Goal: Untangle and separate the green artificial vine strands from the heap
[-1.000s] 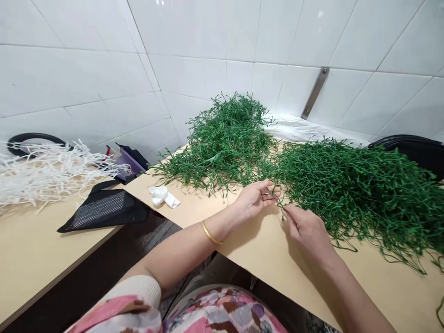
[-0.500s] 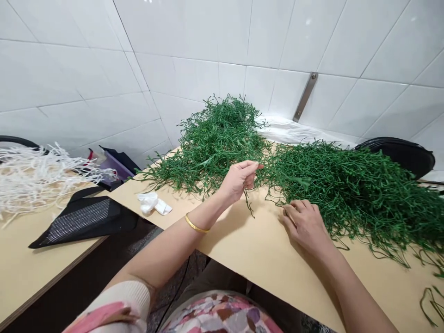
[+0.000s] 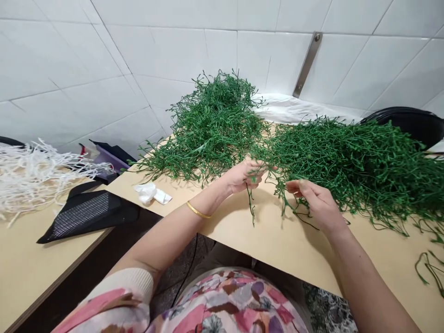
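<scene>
Green artificial stems, thin and knobbly at the tips, lie in a tall left heap (image 3: pixel 215 125) and a wider right heap (image 3: pixel 347 162) on the table. My left hand (image 3: pixel 248 175), with a gold bangle at the wrist, is closed on a few green stems (image 3: pixel 251 203) that dangle below its fingers. Facing it, my right hand (image 3: pixel 317 201) pinches other green stems (image 3: pixel 282 196) beside the right heap. Both hands are just above the tabletop (image 3: pixel 243 231), a short gap apart. Exactly how many stems each holds cannot be made out.
A crumpled white tissue (image 3: pixel 152 193) lies near the table's left edge. On the left table are white strands (image 3: pixel 45 175) and a black mesh pouch (image 3: pixel 83 217). A black round-edged object (image 3: pixel 405 122) stands behind the right heap. Loose stems (image 3: pixel 430 268) lie at far right.
My right hand has lifted off the tabletop by the right heap and now pinches green stems near my left hand. My left hand has shifted slightly right, still holding stems. The view has tilted down.
</scene>
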A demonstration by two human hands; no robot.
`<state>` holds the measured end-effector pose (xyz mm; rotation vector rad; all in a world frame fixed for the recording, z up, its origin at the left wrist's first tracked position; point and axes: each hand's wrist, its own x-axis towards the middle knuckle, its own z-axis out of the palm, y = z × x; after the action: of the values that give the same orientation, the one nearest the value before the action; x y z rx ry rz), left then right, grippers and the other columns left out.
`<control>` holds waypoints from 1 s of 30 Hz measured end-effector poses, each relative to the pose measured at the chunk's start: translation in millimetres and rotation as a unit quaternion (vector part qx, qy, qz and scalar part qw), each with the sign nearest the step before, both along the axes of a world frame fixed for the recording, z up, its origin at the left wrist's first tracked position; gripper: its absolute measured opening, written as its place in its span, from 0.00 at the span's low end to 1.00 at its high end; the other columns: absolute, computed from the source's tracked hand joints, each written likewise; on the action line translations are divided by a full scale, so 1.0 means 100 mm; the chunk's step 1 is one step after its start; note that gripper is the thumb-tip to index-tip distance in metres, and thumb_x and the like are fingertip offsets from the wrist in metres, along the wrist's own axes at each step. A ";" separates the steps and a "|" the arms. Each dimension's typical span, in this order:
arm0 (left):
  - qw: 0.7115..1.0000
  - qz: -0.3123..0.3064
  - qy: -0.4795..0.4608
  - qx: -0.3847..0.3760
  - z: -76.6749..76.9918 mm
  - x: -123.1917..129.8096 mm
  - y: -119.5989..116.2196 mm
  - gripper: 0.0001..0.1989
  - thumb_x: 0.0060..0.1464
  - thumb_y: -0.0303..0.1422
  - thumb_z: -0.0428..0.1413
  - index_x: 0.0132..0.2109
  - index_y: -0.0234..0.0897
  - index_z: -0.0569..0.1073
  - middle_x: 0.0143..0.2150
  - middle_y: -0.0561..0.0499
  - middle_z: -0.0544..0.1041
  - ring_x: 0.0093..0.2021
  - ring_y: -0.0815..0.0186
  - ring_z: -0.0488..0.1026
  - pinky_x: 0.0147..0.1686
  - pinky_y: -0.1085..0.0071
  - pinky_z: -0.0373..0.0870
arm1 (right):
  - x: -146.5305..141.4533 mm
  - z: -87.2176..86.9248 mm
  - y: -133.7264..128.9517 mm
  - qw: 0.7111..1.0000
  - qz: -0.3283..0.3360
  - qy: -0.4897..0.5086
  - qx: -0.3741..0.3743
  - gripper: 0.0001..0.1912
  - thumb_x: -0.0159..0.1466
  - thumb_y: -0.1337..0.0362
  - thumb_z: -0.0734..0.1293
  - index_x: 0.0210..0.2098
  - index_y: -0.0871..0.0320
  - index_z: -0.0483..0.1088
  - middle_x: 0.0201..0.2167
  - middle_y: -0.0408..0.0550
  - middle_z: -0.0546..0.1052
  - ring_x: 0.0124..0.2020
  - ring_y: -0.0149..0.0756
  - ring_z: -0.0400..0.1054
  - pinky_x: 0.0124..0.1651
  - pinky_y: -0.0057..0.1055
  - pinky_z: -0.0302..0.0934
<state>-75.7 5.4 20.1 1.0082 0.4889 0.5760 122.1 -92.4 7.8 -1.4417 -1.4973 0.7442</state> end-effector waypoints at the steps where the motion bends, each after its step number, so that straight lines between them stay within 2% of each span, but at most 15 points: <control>1: 1.000 -0.001 0.003 -0.020 -0.01 0.03 0.04 0.11 0.45 0.26 0.56 0.22 0.33 0.61 0.13 0.61 0.50 0.13 0.80 0.44 0.15 0.79 0.41 | 0.00 -0.02 0.02 1.000 0.007 -0.021 0.002 0.18 0.62 0.53 0.56 0.37 0.59 0.71 0.37 0.50 0.75 0.38 0.37 0.69 0.41 0.33 0.62; 4: 0.997 -0.016 0.008 -0.080 -0.06 0.12 0.16 0.14 0.49 0.25 0.54 0.20 0.34 0.57 0.13 0.62 0.45 0.13 0.79 0.42 0.15 0.80 0.41 | 0.03 -0.06 0.08 0.993 0.024 -0.106 0.039 0.14 0.62 0.62 0.56 0.42 0.57 0.69 0.43 0.50 0.73 0.43 0.37 0.66 0.47 0.36 0.59; 8: 0.993 -0.039 -0.010 -0.107 -0.10 0.17 0.27 0.14 0.49 0.25 0.54 0.21 0.35 0.57 0.14 0.62 0.45 0.13 0.79 0.42 0.14 0.80 0.42 | 0.01 -0.08 0.11 0.962 0.078 -0.250 0.081 0.19 0.58 0.70 0.56 0.47 0.56 0.66 0.48 0.51 0.70 0.51 0.41 0.59 0.52 0.43 0.54; 10: 0.993 -0.045 -0.014 -0.105 -0.11 0.17 0.29 0.15 0.49 0.26 0.54 0.20 0.35 0.56 0.14 0.62 0.45 0.13 0.79 0.41 0.14 0.80 0.42 | -0.04 -0.06 0.10 0.945 0.095 -0.307 0.059 0.16 0.56 0.71 0.57 0.43 0.56 0.66 0.45 0.51 0.71 0.49 0.43 0.58 0.48 0.43 0.54; 14: 0.994 -0.054 0.012 -0.091 -0.10 0.14 0.31 0.17 0.48 0.27 0.55 0.19 0.35 0.55 0.13 0.62 0.45 0.14 0.79 0.41 0.14 0.80 0.42 | -0.16 -0.01 0.08 0.927 0.092 -0.363 0.024 0.07 0.56 0.71 0.56 0.28 0.57 0.64 0.31 0.48 0.71 0.39 0.39 0.59 0.41 0.36 0.52; 17: 0.997 -0.037 0.032 -0.066 -0.07 0.11 0.33 0.13 0.46 0.28 0.57 0.21 0.33 0.60 0.14 0.62 0.46 0.14 0.79 0.42 0.14 0.80 0.42 | -0.20 0.02 0.06 0.926 0.082 -0.365 0.042 0.07 0.60 0.68 0.55 0.26 0.57 0.62 0.24 0.45 0.68 0.32 0.36 0.59 0.38 0.33 0.50; 19: 0.997 -0.016 0.058 -0.055 -0.04 0.10 0.35 0.09 0.46 0.30 0.57 0.24 0.31 0.65 0.13 0.63 0.46 0.13 0.80 0.42 0.14 0.81 0.42 | -0.19 0.04 0.05 0.938 0.067 -0.338 0.041 0.08 0.60 0.66 0.56 0.26 0.57 0.61 0.22 0.44 0.67 0.28 0.33 0.58 0.34 0.31 0.49; 23: 0.992 0.044 0.115 -0.041 0.01 0.11 0.35 0.09 0.51 0.30 0.53 0.25 0.29 0.68 0.12 0.62 0.47 0.13 0.80 0.42 0.14 0.80 0.41 | -0.13 0.08 0.05 0.980 0.028 -0.196 -0.009 0.12 0.62 0.60 0.56 0.25 0.57 0.61 0.19 0.40 0.65 0.22 0.29 0.57 0.29 0.27 0.50; 26: 0.984 0.103 0.146 -0.010 0.01 0.13 0.33 0.10 0.51 0.29 0.53 0.24 0.30 0.67 0.12 0.61 0.49 0.12 0.80 0.44 0.14 0.80 0.41 | -0.06 0.08 0.10 0.991 0.016 -0.126 -0.035 0.16 0.62 0.57 0.56 0.21 0.57 0.59 0.17 0.39 0.62 0.21 0.27 0.55 0.27 0.26 0.51; 28: 0.979 0.130 0.155 0.010 -0.01 0.13 0.32 0.09 0.50 0.29 0.54 0.24 0.30 0.67 0.11 0.61 0.50 0.12 0.80 0.44 0.14 0.80 0.41 | -0.01 0.08 0.12 0.991 0.011 -0.124 -0.041 0.17 0.62 0.56 0.56 0.21 0.57 0.60 0.16 0.40 0.62 0.20 0.27 0.54 0.26 0.26 0.51; 30: 0.980 0.135 0.143 0.018 -0.03 0.11 0.33 0.09 0.49 0.29 0.55 0.24 0.30 0.68 0.11 0.61 0.50 0.12 0.81 0.44 0.14 0.80 0.40 | 0.01 0.07 0.09 0.986 -0.014 -0.166 -0.003 0.14 0.62 0.57 0.56 0.25 0.58 0.64 0.21 0.43 0.67 0.23 0.30 0.59 0.28 0.27 0.54</control>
<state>-64.2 38.1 16.8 1.0731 0.8822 0.6855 123.2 -83.1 15.2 -1.6488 -1.7200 0.5068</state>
